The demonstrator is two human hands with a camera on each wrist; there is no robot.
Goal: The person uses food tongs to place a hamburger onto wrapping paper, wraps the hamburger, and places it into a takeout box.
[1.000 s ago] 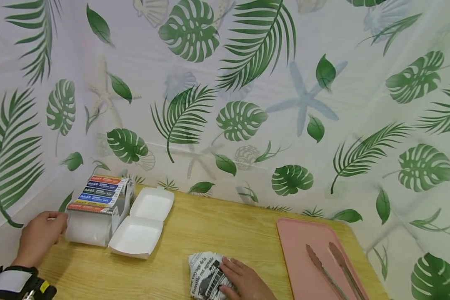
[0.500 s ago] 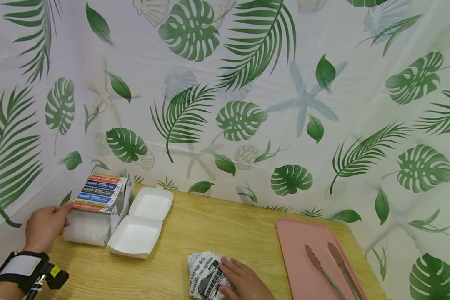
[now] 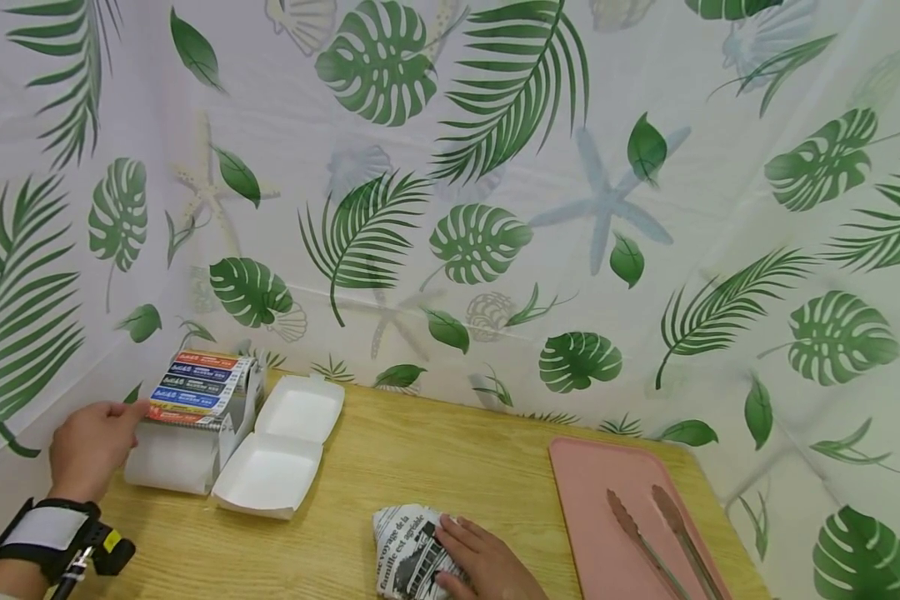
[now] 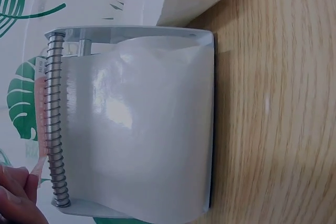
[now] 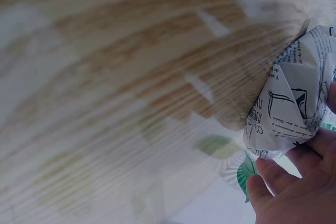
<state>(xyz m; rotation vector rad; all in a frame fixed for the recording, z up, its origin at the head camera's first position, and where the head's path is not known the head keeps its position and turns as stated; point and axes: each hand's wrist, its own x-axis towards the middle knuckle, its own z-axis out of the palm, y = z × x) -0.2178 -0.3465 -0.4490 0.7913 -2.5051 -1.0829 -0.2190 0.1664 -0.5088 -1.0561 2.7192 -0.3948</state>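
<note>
One orange label strip (image 4: pixel 41 114), front edge of dispenser (image 3: pixel 227 442) — end pinched by L hand (image 3: pixel 93 450), thumb & finger. Unfolded white box (image 3: pixel 270 467) just beside dispenser. Newsprint-wrapped parcel (image 3: pixel 412 554) on table (image 3: pixel 420 450), R hand (image 3: pixel 487 562) on it w/ fingers loosely out. Tongs (image 3: pixel 630 525) on pink tray (image 3: pixel 585 483), R side.

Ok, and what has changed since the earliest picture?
The left hand moved up and slightly right beside the label dispenser; it now pinches the end of the lowest orange label. Unchanged: the right hand on the newsprint-wrapped parcel, the open white box, pink tray and tongs.
</note>
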